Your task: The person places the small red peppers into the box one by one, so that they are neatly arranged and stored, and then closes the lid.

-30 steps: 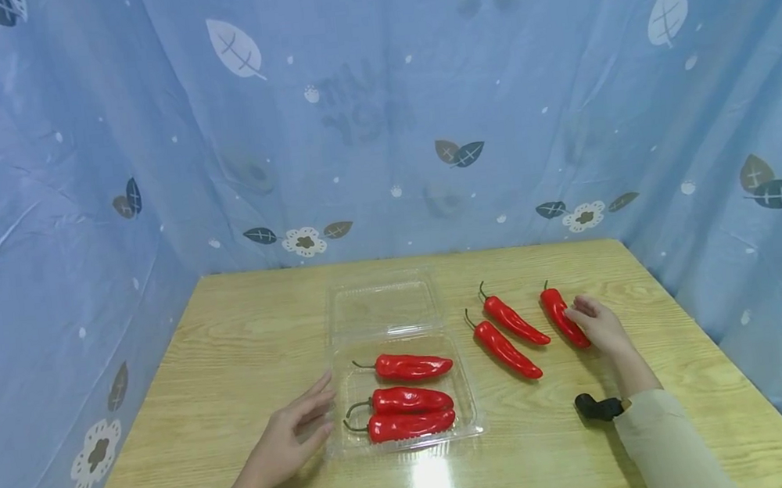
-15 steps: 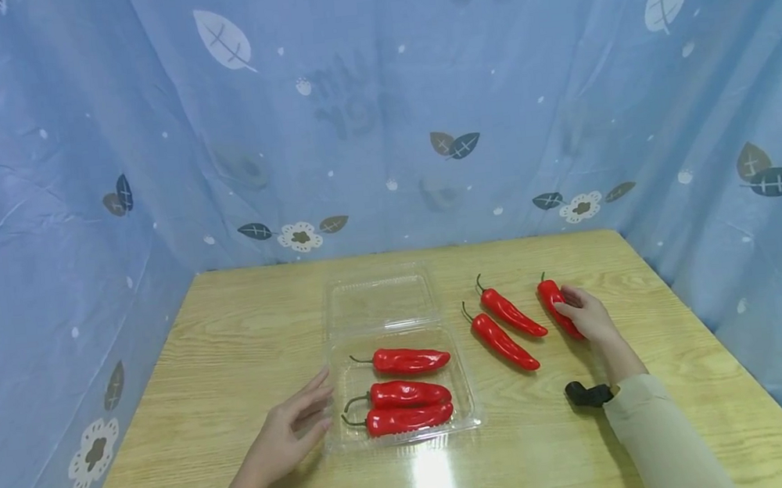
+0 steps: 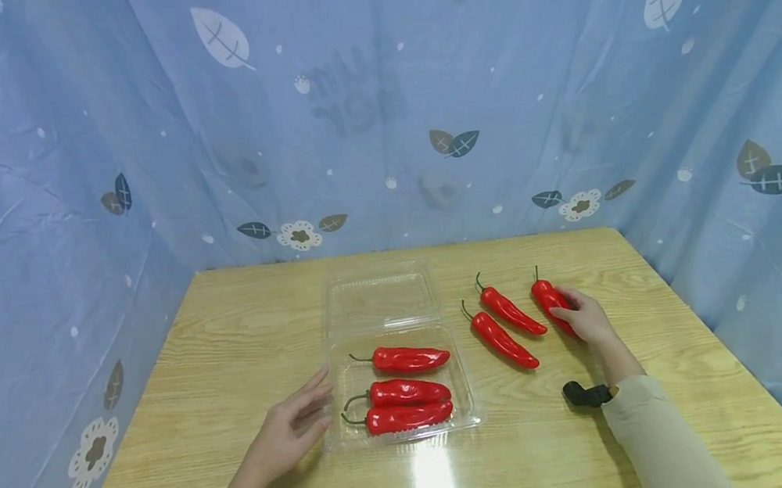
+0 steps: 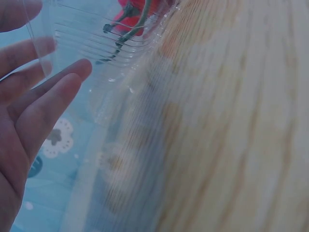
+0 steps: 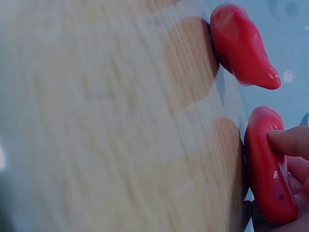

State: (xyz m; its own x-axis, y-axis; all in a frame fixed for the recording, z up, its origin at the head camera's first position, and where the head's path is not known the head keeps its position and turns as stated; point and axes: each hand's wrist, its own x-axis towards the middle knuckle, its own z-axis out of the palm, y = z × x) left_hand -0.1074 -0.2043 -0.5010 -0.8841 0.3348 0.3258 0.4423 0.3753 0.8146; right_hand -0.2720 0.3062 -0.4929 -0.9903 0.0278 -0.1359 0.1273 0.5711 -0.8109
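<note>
At the right of the table my right hand holds a red chili pepper between thumb and fingers. In the right wrist view the thumb presses on the side of that pepper, whose other fingers lie partly behind it. My left hand rests beside the left wall of a clear plastic clamshell box, fingers loosely extended and holding nothing. The left wrist view shows its fingertips right at the box wall; whether all touch cannot be told. In the box lie three red peppers, stems to the left.
Two more red peppers lie slanted on the wooden table, between the box and my right hand. The box's lid is folded back towards the blue patterned curtain. A black wrist mount sits by my right wrist.
My right hand has closed round the rightmost pepper, whose stem end has shifted slightly left. The head view has tilted a little. My left hand stays by the box.
</note>
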